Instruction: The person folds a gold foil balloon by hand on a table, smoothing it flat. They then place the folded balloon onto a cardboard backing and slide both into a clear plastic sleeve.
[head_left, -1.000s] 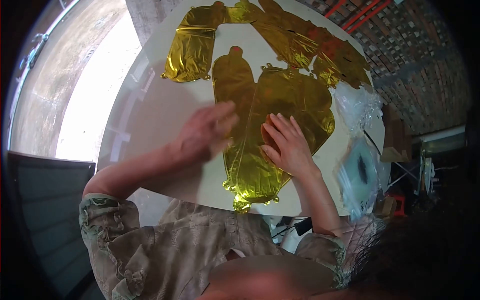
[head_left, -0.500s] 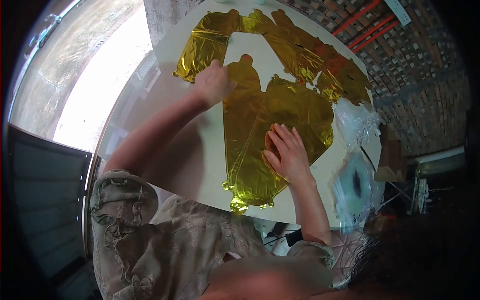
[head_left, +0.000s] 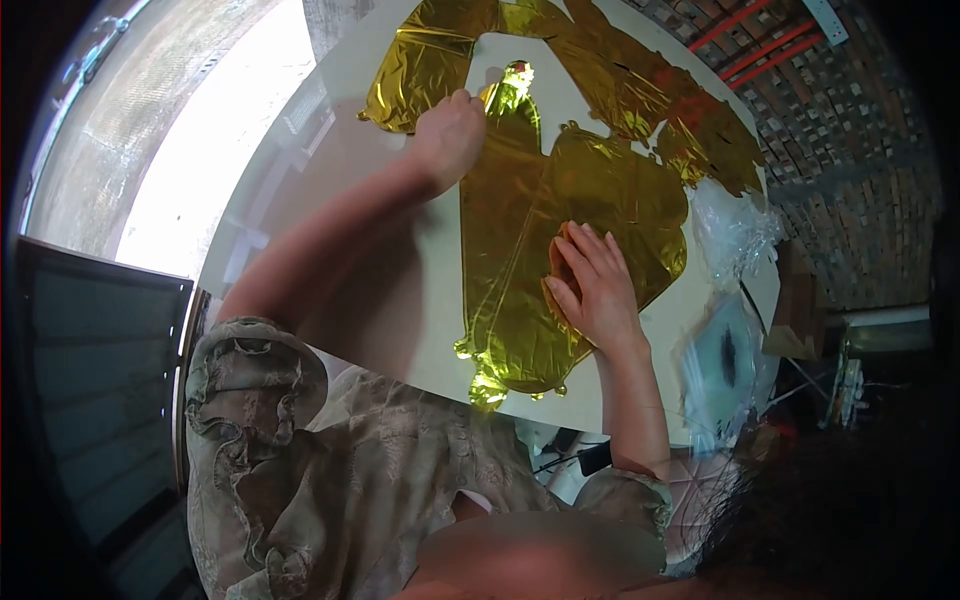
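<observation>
Near gold foil piece (head_left: 510,210) lies on the pale tabletop (head_left: 350,215), long axis running away from the wearer, between and beneath the two hands. Left hand (head_left: 450,138): clenched, back of hand up, at the upper left edge of the near piece, just below its narrow far end; fingertips hidden, so cannot tell whether foil is pinched inside. That narrow end lies beyond and to the right of the fist, catching bright light. Right hand (head_left: 598,290): not clenched, fingers extended and slightly spread, resting on the lower right part of the same piece; a foil edge curls up beside the thumb and forefinger. Most of the piece extends left of and beyond this hand; its crinkled near end sits to the lower left, close to the table edge. Farther gold foil pieces (head_left: 610,75) spread beyond both hands. Clear plastic (head_left: 735,235) on the right, near the foil.
</observation>
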